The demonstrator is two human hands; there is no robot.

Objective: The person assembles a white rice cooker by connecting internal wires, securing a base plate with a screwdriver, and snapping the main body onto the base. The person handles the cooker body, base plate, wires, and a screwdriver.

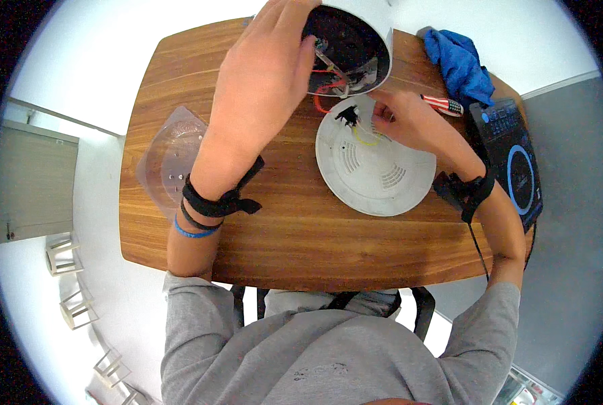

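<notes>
A white rounded appliance housing [390, 40] lies tipped at the table's far side, its dark hollow underside facing me with red wires and metal parts inside. My left hand [264, 81] grips its left side, with some fingertips cut off by the top edge of the view. Just below lies a round white base cover [376, 177] with vent slots, a black connector [347, 116] and a yellow-green wire [365, 139]. A red wire hangs between housing and cover. My right hand [409, 118] is over the cover's upper right, fingers curled together; anything between them is hidden.
A clear plastic tray [154, 162] with a few screws is at the left. Past my right hand lie a screwdriver with a striped red-and-white handle [442, 104], a blue cloth [458, 64] and a black induction cooktop [511, 145]. Stools [64, 256] stand along the left wall.
</notes>
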